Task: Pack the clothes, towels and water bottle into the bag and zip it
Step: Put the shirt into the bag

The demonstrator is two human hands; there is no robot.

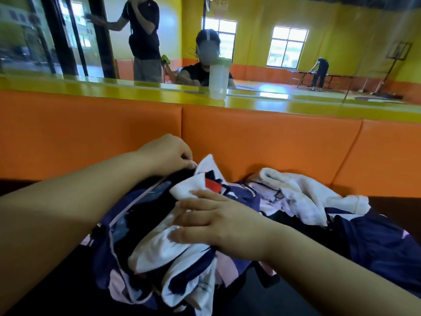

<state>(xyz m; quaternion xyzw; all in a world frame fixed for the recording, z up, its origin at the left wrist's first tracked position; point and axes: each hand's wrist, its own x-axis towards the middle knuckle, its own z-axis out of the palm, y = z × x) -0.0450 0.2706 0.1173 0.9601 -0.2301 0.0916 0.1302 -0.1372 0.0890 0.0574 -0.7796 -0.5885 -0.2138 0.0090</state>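
A purple patterned bag [107,245] lies open on the dark floor in front of me. My left hand [169,153] pinches the far edge of its opening near the pink zipper line. My right hand [218,222] presses flat, fingers spread, on a white, navy and red garment [159,247] that bulges out of the bag. A white towel [303,192] lies crumpled to the right of the bag, partly over more purple fabric [376,245]. A translucent water bottle [218,80] with a green lid stands on the yellow ledge behind.
An orange padded wall [273,142] rises right behind the bag, topped by the yellow ledge [91,92] and a large mirror. The mirror shows a person standing behind me and another person far off across the room.
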